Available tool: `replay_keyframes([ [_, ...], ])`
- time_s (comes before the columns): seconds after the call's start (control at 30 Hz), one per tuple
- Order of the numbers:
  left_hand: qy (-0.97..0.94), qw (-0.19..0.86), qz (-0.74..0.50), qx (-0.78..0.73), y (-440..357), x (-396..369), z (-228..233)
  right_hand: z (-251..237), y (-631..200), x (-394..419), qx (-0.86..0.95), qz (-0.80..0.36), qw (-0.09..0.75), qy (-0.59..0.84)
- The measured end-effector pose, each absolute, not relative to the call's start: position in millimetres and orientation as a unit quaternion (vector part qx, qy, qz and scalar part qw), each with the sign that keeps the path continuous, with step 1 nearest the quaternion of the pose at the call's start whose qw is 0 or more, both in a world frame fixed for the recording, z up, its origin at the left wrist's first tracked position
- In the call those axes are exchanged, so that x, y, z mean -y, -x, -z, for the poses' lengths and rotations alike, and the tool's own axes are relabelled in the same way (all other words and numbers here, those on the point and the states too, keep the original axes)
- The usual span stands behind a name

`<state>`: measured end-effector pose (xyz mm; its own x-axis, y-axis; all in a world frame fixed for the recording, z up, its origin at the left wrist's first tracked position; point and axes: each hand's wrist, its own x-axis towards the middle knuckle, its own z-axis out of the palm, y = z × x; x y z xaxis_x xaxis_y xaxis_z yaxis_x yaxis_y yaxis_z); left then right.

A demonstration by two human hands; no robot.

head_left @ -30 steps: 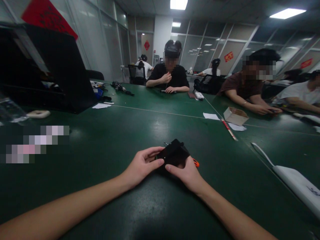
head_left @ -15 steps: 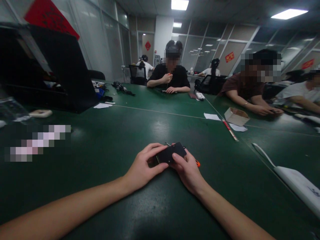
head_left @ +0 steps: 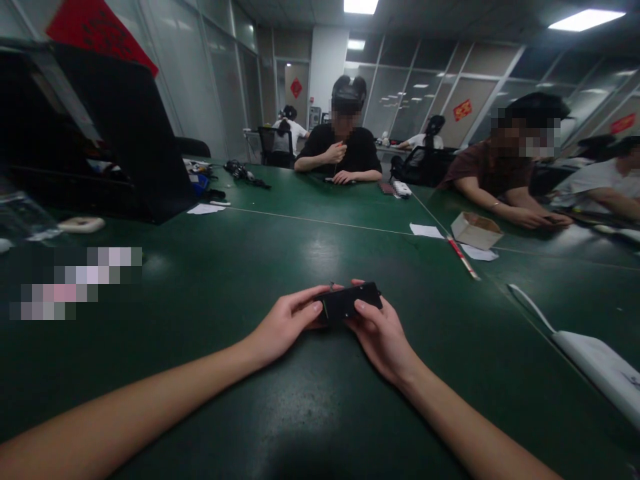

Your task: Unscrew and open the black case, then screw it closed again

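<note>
A small flat black device [head_left: 350, 301] lies low over the green table [head_left: 210, 293], held between both my hands. My left hand [head_left: 287, 323] grips its left end with thumb and fingers. My right hand [head_left: 380, 333] holds its right side, fingers curled over the top edge. A thin metal tip pokes up behind the device. The orange-handled tool seen earlier is hidden behind my right hand.
An open black case [head_left: 100, 133] stands at the far left. A small cardboard box [head_left: 475, 230], paper slips and a red pen [head_left: 463, 257] lie to the right. A white bag [head_left: 595, 363] rests at the right edge. Other people sit across the table.
The black device was tilted up on edge a second ago; now it lies flatter and sits slightly farther from me. Both hands kept hold of it and shifted with it.
</note>
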<state>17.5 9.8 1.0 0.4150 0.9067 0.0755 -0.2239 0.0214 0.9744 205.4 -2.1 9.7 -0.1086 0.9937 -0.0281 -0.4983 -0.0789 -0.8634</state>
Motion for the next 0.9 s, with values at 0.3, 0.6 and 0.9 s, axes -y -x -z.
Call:
replay_keyframes([
  [0.3,-0.566,0.599,-0.446,-0.348,-12.7,-10.2,1.0,-1.9,-206.2,-0.4,0.396,-0.614,0.568,0.379],
  [0.6,-0.613,0.549,-0.45,-0.347,-14.7,-8.9,-3.7,-3.1,-205.7,1.4,0.47,-0.599,0.527,0.378],
  [0.9,-0.703,0.486,-0.387,-0.347,-14.1,-5.0,-11.8,-13.0,-203.6,9.7,0.587,-0.515,0.459,0.424],
])
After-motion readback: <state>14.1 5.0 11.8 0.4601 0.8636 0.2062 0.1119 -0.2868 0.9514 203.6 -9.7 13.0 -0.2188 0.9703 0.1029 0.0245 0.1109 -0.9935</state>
